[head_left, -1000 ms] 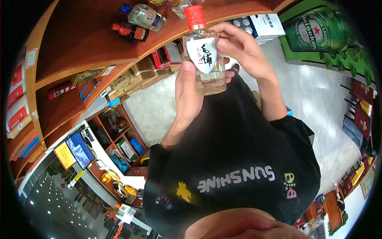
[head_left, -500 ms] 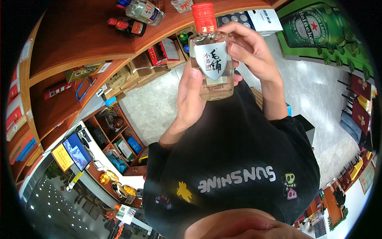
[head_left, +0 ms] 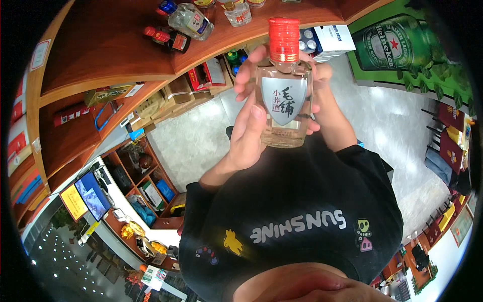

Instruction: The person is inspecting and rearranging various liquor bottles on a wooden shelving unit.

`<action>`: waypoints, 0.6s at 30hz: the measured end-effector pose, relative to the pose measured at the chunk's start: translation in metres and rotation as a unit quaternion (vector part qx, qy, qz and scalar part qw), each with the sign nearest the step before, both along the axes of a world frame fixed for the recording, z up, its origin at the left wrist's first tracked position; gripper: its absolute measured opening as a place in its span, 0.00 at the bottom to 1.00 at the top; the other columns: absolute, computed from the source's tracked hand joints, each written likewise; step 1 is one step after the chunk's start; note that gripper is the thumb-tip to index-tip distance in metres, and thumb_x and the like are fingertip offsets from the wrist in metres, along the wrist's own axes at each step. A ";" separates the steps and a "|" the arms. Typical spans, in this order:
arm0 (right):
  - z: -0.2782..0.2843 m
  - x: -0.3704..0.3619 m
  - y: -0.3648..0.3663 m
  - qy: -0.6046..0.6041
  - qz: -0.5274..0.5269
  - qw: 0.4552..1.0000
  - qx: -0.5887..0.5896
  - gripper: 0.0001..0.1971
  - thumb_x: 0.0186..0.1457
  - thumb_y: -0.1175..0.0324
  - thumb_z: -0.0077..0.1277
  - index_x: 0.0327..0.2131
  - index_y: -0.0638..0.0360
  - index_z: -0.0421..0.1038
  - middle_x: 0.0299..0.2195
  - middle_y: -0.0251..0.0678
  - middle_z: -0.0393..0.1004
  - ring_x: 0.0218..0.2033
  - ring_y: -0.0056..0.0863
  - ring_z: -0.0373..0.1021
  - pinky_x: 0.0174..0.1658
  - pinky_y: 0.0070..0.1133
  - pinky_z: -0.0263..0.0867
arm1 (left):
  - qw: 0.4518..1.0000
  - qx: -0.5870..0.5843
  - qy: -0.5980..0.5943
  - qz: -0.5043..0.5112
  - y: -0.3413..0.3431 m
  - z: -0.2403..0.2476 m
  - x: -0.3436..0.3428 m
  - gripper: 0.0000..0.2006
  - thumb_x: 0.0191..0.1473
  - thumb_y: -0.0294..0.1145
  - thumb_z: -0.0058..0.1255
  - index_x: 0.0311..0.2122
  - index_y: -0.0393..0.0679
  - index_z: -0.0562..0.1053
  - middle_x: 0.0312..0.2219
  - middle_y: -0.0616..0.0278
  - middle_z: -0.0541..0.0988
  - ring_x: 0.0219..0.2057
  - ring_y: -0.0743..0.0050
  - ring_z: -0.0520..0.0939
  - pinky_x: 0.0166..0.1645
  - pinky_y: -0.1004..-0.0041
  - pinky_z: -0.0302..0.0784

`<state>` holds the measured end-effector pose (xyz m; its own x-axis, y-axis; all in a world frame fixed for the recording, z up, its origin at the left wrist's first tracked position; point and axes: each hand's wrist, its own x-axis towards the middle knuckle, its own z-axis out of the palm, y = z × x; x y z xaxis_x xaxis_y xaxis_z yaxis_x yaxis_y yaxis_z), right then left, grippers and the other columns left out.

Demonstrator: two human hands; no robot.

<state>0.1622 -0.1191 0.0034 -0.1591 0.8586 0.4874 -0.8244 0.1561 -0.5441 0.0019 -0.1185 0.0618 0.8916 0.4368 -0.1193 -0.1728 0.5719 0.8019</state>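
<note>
A small clear glass bottle (head_left: 284, 132) with a red ribbed cap and a silver shield-shaped label stands upright in front of me, its label facing the view. My left hand (head_left: 246, 135) is closed around its lower body, thumb along the left edge, with fingertips showing past the right edge. My right hand (head_left: 322, 74) is behind the upper part of the bottle. What appear to be its fingers stick out to the left of the bottle's neck, spread apart; the palm is hidden by the glass.
A curved wooden shelf (head_left: 115, 53) beyond my hands carries several bottles, among them a clear one with a blue cap (head_left: 193, 21) and a dark one with a red cap (head_left: 168, 39). Boxes (head_left: 207, 74) sit below. A green poster (head_left: 402, 45) is at far right.
The bottle has moved right and slightly down in the picture. My right hand has left the front of the bottle's shoulder and is now behind it. My left hand keeps its grip.
</note>
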 end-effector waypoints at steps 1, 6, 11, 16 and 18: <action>0.000 -0.002 0.006 0.055 0.046 0.996 0.054 0.43 0.53 0.44 0.50 0.60 0.72 0.51 0.55 0.62 0.60 0.57 0.52 0.62 0.59 0.43 0.57 | 1.000 -0.017 0.005 0.007 -0.001 -0.001 0.001 0.44 0.58 0.69 0.27 0.59 0.32 0.56 0.45 0.36 0.74 0.37 0.47 0.82 0.41 0.57 0.81; 0.003 0.001 0.020 0.076 0.088 0.988 0.103 0.41 0.54 0.45 0.53 0.59 0.70 0.54 0.50 0.59 0.65 0.53 0.52 0.66 0.54 0.42 0.64 | 0.998 -0.048 -0.037 -0.034 0.013 -0.005 0.004 0.44 0.57 0.70 0.28 0.60 0.34 0.56 0.42 0.37 0.75 0.34 0.46 0.83 0.39 0.58 0.81; -0.012 0.022 0.011 -0.020 -0.041 0.998 -0.053 0.40 0.48 0.52 0.64 0.56 0.68 0.59 0.46 0.46 0.71 0.48 0.35 0.71 0.49 0.28 0.68 | 0.990 -0.128 -0.048 -0.043 0.027 -0.040 0.012 0.38 0.62 0.64 0.22 0.60 0.38 0.57 0.43 0.43 0.74 0.36 0.50 0.81 0.40 0.58 0.79; -0.011 0.030 0.003 -0.169 -0.202 0.940 -0.218 0.34 0.45 0.55 0.67 0.51 0.62 0.63 0.44 0.35 0.72 0.33 0.15 0.69 0.29 0.13 0.68 | 0.998 -0.030 0.021 0.056 0.041 -0.078 0.022 0.30 0.66 0.56 0.19 0.56 0.40 0.62 0.47 0.51 0.73 0.46 0.61 0.77 0.52 0.62 0.72; -0.012 0.030 0.008 -0.252 -0.279 0.889 -0.261 0.30 0.49 0.65 0.65 0.53 0.63 0.62 0.45 0.35 0.72 0.41 0.21 0.72 0.42 0.16 0.69 | 0.991 0.043 0.042 0.117 0.053 -0.104 0.028 0.27 0.67 0.51 0.24 0.56 0.38 0.62 0.46 0.53 0.73 0.47 0.65 0.75 0.53 0.66 0.69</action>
